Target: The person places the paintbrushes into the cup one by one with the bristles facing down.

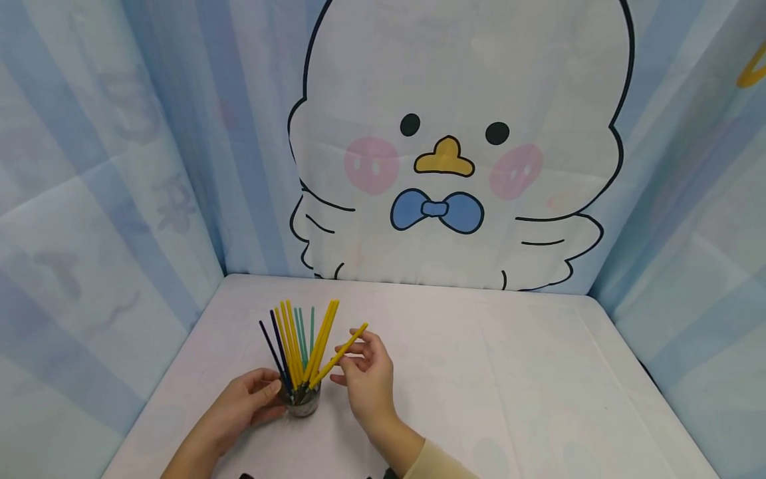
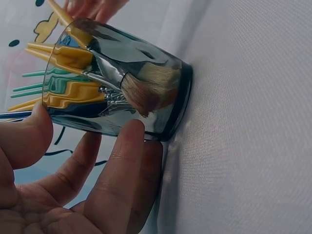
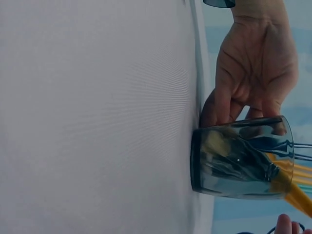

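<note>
A clear, smoky-tinted glass point(image 1: 302, 407) stands upright on the table, holding several paintbrushes with bristles point(image 2: 138, 93) down. Their handles are yellow, teal and dark blue. My left hand point(image 1: 244, 403) holds the glass from its left side; in the left wrist view the thumb lies near the rim and the fingers lie along the wall. One yellow paintbrush point(image 1: 332, 360) leans far out to the right, its lower end still inside the glass. My right hand point(image 1: 372, 380) has thumb and fingers around that handle. In the right wrist view only its fingertips point(image 3: 283, 225) show, at the bottom edge.
The table point(image 1: 509, 379) has a pale cloth cover and extends well to the right of the glass. Striped blue-and-white curtains point(image 1: 66, 199) stand at both sides, and a cartoon-bird backdrop point(image 1: 443, 253) rises behind. Small dark objects peek in at the bottom edge of the head view.
</note>
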A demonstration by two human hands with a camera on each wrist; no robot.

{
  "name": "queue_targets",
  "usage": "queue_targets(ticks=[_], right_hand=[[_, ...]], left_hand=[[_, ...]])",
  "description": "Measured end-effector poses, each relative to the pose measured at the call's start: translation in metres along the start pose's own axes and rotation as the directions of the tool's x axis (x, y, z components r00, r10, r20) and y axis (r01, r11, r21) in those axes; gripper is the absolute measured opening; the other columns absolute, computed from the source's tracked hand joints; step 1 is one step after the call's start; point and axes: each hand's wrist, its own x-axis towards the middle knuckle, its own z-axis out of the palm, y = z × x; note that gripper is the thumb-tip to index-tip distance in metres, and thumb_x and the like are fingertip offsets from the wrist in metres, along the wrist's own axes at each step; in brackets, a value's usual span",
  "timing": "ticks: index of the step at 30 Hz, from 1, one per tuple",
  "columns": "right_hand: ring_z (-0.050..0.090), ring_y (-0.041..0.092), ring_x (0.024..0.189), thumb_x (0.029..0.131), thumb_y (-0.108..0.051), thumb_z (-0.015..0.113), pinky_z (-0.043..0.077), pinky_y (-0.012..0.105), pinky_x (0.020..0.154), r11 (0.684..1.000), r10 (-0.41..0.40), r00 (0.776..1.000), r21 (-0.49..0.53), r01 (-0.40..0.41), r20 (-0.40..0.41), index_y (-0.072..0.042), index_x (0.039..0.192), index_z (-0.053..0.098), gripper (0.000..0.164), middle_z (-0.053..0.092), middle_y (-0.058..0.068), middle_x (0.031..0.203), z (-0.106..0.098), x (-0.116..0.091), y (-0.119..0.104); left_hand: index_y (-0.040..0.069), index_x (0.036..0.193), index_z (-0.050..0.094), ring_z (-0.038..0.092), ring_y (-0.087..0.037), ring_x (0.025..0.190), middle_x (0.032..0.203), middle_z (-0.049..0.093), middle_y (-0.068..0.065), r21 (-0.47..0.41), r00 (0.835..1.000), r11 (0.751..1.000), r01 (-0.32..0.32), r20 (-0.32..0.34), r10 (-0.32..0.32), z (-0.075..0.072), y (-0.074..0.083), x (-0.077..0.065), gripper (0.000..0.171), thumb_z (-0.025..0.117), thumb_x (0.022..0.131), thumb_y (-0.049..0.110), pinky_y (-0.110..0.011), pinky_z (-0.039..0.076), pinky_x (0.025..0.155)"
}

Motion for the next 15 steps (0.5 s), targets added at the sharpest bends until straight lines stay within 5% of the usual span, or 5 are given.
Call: queue_targets(ticks=[9,15], right_hand=[[0.078,0.024,0.094,0.098,0.009,0.066,0.072,0.035,0.073,0.998,0.059,0.998,0.015,-0.059,-0.018,-0.008,0.141,0.058,0.047,0.071,0.016,0.116,-0.008,-0.002,0.003],[0.079,0.026,0.096,0.096,0.009,0.068,0.072,0.039,0.075,0.994,0.094,0.995,0.055,-0.092,-0.019,-0.008,0.144,0.057,0.052,0.072,0.015,0.118,-0.015,-0.001,0.000]], left_hand=[[-0.010,0.134,0.059,0.074,-0.024,0.105,0.126,0.069,-0.024,0.023,1.000,1.000,0.008,-0.010,-0.008,0.001,0.002,0.002,0.032,0.057,0.112,0.014,-0.044,0.070,0.092],[-0.008,0.134,0.060,0.073,-0.022,0.103,0.124,0.070,-0.022,0.117,1.000,0.993,0.026,-0.010,-0.025,0.000,0.004,0.003,0.034,0.059,0.112,0.018,-0.043,0.070,0.089]])
